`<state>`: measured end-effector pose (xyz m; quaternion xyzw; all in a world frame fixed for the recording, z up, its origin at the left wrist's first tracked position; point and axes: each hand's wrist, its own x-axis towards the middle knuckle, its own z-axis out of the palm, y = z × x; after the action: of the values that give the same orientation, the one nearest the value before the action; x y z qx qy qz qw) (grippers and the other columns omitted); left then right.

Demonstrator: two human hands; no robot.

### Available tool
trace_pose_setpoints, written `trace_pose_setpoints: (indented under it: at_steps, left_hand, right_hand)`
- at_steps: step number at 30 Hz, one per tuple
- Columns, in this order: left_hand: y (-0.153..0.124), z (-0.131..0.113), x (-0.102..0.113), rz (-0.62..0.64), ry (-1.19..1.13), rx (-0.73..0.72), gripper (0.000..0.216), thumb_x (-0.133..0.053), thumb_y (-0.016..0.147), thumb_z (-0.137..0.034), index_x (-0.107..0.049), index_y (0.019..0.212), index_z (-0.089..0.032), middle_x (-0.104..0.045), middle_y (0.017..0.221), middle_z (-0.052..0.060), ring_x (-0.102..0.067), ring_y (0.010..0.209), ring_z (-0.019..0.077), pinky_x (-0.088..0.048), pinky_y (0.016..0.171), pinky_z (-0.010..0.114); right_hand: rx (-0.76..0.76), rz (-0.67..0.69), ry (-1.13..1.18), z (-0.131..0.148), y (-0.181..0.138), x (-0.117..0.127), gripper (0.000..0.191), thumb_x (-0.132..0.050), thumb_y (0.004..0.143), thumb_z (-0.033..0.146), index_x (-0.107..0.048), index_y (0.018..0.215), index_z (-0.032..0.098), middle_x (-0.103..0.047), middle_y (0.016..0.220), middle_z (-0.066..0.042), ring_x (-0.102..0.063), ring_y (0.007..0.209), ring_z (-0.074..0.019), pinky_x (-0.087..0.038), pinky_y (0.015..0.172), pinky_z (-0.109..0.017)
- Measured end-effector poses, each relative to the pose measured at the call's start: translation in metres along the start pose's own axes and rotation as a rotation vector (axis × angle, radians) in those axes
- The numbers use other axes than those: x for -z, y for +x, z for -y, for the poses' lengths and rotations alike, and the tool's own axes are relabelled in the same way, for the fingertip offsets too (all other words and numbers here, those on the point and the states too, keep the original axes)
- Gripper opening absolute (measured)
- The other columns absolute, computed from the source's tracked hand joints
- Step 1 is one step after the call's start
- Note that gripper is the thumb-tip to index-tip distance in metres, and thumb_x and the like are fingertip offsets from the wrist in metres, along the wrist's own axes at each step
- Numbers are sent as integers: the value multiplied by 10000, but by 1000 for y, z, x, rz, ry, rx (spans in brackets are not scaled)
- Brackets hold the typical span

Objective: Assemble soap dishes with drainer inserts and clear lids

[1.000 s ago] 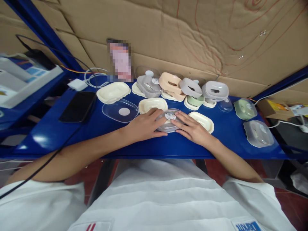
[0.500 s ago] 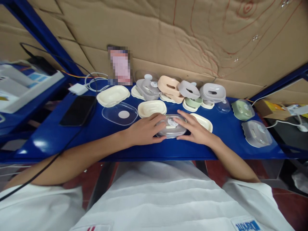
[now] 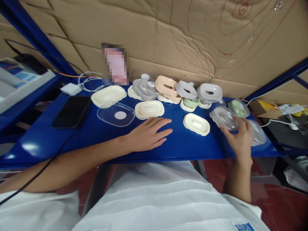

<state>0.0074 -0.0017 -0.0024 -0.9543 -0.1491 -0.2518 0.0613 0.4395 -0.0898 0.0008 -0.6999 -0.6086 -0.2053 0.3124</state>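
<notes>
My left hand (image 3: 152,134) lies open over the blue table, fingers spread, with nothing in it. Just behind it is a cream oval tray (image 3: 149,109). At the right, my right hand (image 3: 239,136) grips the near edge of a grey soap box with a clear lid (image 3: 224,118), thumb on one side and fingers on the other. A second clear-lidded grey box (image 3: 258,133) stands partly hidden behind that hand, and a green lidded box (image 3: 238,108) is just beyond. Left of the held box lies another cream tray (image 3: 196,124).
Along the cardboard wall stand a peach box (image 3: 166,84), grey box parts (image 3: 209,92) and a grey lidded box (image 3: 144,89). On the left are a clear lid (image 3: 115,119), a large cream tray (image 3: 108,95), a black phone (image 3: 71,111) and a white charger (image 3: 71,89).
The grey lidded box has gone from between both hands to the right side, carried by my right hand. My left hand has let go and stayed near the middle.
</notes>
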Motion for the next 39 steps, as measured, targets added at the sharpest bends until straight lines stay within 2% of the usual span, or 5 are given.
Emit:
trace_pose_setpoints:
  at_steps: [6, 16, 29, 34, 39]
  left_hand:
    - [0, 2, -8, 72, -10, 21, 233, -625, 1079, -280, -746, 1229, -150, -655, 1440, 192, -662, 1306, 330, -591, 1083, 501]
    - [-2, 6, -9, 105, 8, 20, 336, -657, 1064, -298, -686, 1353, -129, -649, 1444, 210, -643, 1322, 350, -537, 1120, 509]
    - [-9, 11, -11, 170, 69, 65, 396, -739, 1017, -515, -740, 1104, -129, -714, 1359, 197, -713, 1205, 339, -550, 1054, 479]
    - [-6, 15, -10, 109, 55, 145, 580, -779, 995, -447, -627, 1477, -161, -561, 1584, 257, -631, 1389, 401, -553, 1104, 529]
    - [-4, 15, -7, -47, 79, 106, 726, -827, 963, -415, -517, 1589, -221, -461, 1664, 268, -497, 1531, 420, -508, 1179, 575]
  right_hand:
    - [-41, 47, -208, -27, -19, -16, 711, -663, 983, 636, -621, 1499, 147, -542, 1543, -351, -537, 1413, -560, -461, 1089, -784]
    - [738, 657, 402, 121, 18, -42, 440, -518, 1135, 395, -621, 1541, 261, -694, 1510, -107, -627, 1410, -300, -539, 1173, -528]
    - [91, 217, -113, 25, 118, -88, 372, -530, 1055, 310, -758, 1281, 121, -779, 1282, -222, -691, 1236, -379, -407, 1127, -615]
    - [281, 89, 59, 70, 91, -51, 446, -458, 1121, 483, -769, 1284, 209, -803, 1194, -145, -714, 1165, -337, -476, 1085, -549]
    - [757, 329, 363, 126, 43, -30, 268, -564, 1104, 370, -815, 1173, 304, -827, 1040, -54, -745, 964, -264, -543, 1004, -488]
